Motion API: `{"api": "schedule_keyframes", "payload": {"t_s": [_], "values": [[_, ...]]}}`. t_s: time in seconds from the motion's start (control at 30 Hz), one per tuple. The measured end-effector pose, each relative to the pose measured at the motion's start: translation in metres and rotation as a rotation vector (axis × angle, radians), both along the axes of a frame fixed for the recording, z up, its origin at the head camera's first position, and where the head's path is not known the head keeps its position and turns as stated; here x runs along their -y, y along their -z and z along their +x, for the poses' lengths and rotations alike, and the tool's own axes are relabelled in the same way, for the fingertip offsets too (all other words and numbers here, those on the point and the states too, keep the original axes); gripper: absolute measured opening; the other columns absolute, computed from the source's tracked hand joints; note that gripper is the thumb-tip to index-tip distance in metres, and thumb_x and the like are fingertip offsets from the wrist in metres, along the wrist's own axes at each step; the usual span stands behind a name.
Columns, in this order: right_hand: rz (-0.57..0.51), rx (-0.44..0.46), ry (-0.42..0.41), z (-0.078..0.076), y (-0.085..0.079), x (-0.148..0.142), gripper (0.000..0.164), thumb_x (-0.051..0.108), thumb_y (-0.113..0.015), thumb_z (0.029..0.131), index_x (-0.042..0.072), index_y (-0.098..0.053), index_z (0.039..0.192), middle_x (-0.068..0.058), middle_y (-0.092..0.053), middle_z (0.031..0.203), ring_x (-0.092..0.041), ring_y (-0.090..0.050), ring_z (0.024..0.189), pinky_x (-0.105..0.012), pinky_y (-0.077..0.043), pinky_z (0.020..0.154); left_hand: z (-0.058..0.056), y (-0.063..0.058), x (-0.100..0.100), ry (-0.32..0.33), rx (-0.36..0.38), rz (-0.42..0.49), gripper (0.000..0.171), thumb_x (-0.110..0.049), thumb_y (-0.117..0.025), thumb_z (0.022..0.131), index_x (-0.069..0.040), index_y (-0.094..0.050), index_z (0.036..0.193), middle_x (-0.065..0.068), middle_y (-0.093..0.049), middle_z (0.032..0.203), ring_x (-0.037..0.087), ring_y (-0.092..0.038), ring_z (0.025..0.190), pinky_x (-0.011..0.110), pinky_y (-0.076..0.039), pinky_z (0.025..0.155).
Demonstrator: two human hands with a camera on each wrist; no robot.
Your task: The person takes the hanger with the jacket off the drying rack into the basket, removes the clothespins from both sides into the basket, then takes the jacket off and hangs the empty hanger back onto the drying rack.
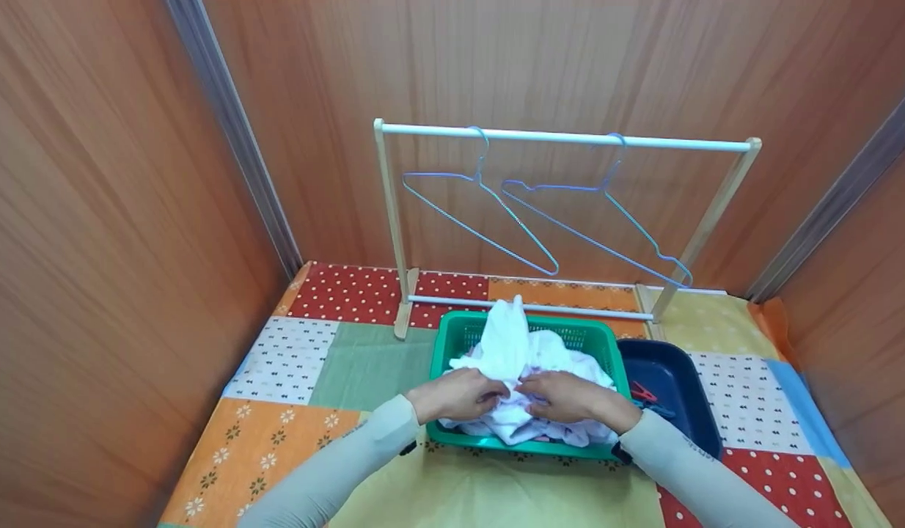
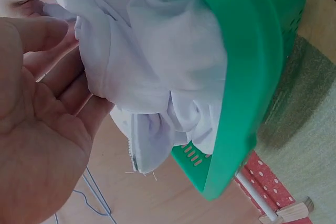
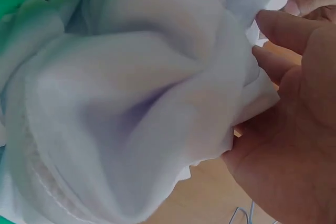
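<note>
A heap of white cloth (image 1: 570, 359) fills the green basket (image 1: 617, 359), with one piece standing up in a peak at the back. My left hand (image 1: 460, 394) grips the white cloth near the middle of the heap, its fingers curled at a fold (image 2: 105, 61). A zipper edge (image 2: 132, 145) shows on cloth below those fingers. Close beside it, my right hand (image 1: 566, 396) pinches the same area of cloth, with folds (image 3: 210, 77) bunched at its fingertips. Some fingertips of both hands are hidden in the cloth.
Behind the basket stands a rack (image 1: 570, 138) with a blue hanger (image 1: 482, 238) and a second hanger (image 1: 599, 246) on its bar. A dark blue tray (image 1: 694, 396) at the right holds a red clip (image 1: 643, 392). Patchwork cloth (image 1: 276, 440) covers the surface, with wooden panels around.
</note>
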State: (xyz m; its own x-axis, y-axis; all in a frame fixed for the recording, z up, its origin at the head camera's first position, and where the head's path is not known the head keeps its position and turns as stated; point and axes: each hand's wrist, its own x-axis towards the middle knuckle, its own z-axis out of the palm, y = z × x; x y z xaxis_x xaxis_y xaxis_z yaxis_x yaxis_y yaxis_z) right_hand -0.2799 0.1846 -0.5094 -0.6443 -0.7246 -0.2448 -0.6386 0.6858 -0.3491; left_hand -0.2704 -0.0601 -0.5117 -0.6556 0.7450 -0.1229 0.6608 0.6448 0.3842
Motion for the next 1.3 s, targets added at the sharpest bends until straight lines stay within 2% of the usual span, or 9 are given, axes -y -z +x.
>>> {"api": "schedule_keyframes", "payload": {"t_s": [0.13, 0.27, 0.4, 0.57, 0.73, 0.87, 1.0, 1.1, 1.3], "values": [[-0.024, 0.032, 0.010, -0.005, -0.005, -0.001, 0.042, 0.033, -0.056, 0.100, 0.019, -0.057, 0.139, -0.005, -0.057, 0.142, -0.026, -0.050, 0.135, -0.050, -0.042, 0.109, -0.002, -0.001, 0.000, 0.015, -0.008, 0.011, 0.032, -0.032, -0.054, 0.101, -0.025, -0.063, 0.131, -0.007, -0.068, 0.125, 0.008, -0.064, 0.098, 0.029, -0.053, 0.093], [-0.125, 0.002, 0.026, -0.013, -0.013, -0.002, 0.035, 0.027, -0.058, 0.099, 0.017, -0.061, 0.133, -0.003, -0.064, 0.133, -0.023, -0.059, 0.124, -0.046, -0.049, 0.103, -0.007, -0.006, 0.003, -0.008, -0.002, 0.077, 0.031, -0.030, -0.056, 0.100, -0.024, -0.064, 0.130, -0.007, -0.068, 0.125, 0.008, -0.064, 0.101, 0.028, -0.053, 0.093], [-0.216, -0.086, 0.049, -0.023, -0.020, 0.000, 0.031, 0.023, -0.060, 0.098, 0.015, -0.064, 0.128, -0.004, -0.068, 0.125, -0.023, -0.063, 0.117, -0.045, -0.052, 0.098, -0.020, -0.017, 0.008, -0.093, -0.020, 0.190, 0.030, -0.026, -0.058, 0.100, -0.020, -0.065, 0.129, -0.005, -0.068, 0.126, 0.010, -0.065, 0.109, 0.030, -0.054, 0.094], [-0.236, -0.157, 0.074, -0.029, -0.025, 0.002, 0.031, 0.022, -0.061, 0.098, 0.014, -0.065, 0.128, -0.009, -0.065, 0.129, -0.029, -0.061, 0.121, -0.050, -0.050, 0.100, -0.038, -0.027, 0.013, -0.199, -0.037, 0.288, 0.031, -0.024, -0.057, 0.100, -0.014, -0.064, 0.128, 0.001, -0.067, 0.129, 0.017, -0.062, 0.121, 0.035, -0.053, 0.099], [-0.274, -0.227, 0.113, -0.032, -0.028, 0.001, 0.028, 0.024, -0.062, 0.097, 0.014, -0.070, 0.121, -0.014, -0.060, 0.130, -0.032, -0.058, 0.117, -0.052, -0.050, 0.098, -0.053, -0.025, 0.017, -0.274, -0.050, 0.326, 0.031, -0.021, -0.057, 0.100, -0.011, -0.063, 0.128, 0.004, -0.066, 0.129, 0.021, -0.062, 0.120, 0.039, -0.052, 0.099], [-0.319, -0.254, 0.171, -0.043, -0.028, 0.003, 0.030, 0.031, -0.060, 0.098, 0.013, -0.069, 0.121, -0.012, -0.058, 0.127, -0.030, -0.056, 0.114, -0.050, -0.050, 0.095, -0.065, -0.022, 0.016, -0.337, -0.040, 0.347, 0.031, -0.019, -0.059, 0.098, -0.010, -0.063, 0.128, 0.005, -0.066, 0.129, 0.023, -0.063, 0.115, 0.041, -0.052, 0.100], [-0.356, -0.186, 0.262, -0.061, -0.025, 0.006, 0.038, 0.034, -0.055, 0.101, 0.010, -0.064, 0.129, -0.011, -0.058, 0.131, -0.033, -0.056, 0.121, -0.053, -0.047, 0.101, -0.077, -0.020, 0.013, -0.366, 0.038, 0.316, 0.038, -0.024, -0.060, 0.098, -0.012, -0.059, 0.134, 0.005, -0.061, 0.137, 0.024, -0.060, 0.120, 0.045, -0.049, 0.103], [-0.340, -0.116, 0.316, -0.075, -0.022, 0.009, 0.042, 0.035, -0.054, 0.101, 0.012, -0.058, 0.135, -0.010, -0.056, 0.139, -0.035, -0.052, 0.129, -0.056, -0.042, 0.107, -0.085, -0.018, 0.010, -0.364, 0.100, 0.259, 0.047, -0.033, -0.062, 0.097, -0.019, -0.053, 0.141, 0.003, -0.054, 0.145, 0.024, -0.054, 0.131, 0.047, -0.045, 0.107], [-0.197, 0.020, 0.306, -0.092, -0.015, 0.017, 0.059, 0.032, -0.061, 0.098, 0.019, -0.039, 0.151, -0.011, -0.039, 0.156, -0.038, -0.035, 0.144, -0.061, -0.031, 0.113, -0.094, -0.016, 0.004, -0.362, 0.220, 0.093, 0.065, -0.045, -0.065, 0.092, -0.031, -0.040, 0.150, -0.002, -0.042, 0.155, 0.025, -0.041, 0.142, 0.052, -0.037, 0.114]]}}
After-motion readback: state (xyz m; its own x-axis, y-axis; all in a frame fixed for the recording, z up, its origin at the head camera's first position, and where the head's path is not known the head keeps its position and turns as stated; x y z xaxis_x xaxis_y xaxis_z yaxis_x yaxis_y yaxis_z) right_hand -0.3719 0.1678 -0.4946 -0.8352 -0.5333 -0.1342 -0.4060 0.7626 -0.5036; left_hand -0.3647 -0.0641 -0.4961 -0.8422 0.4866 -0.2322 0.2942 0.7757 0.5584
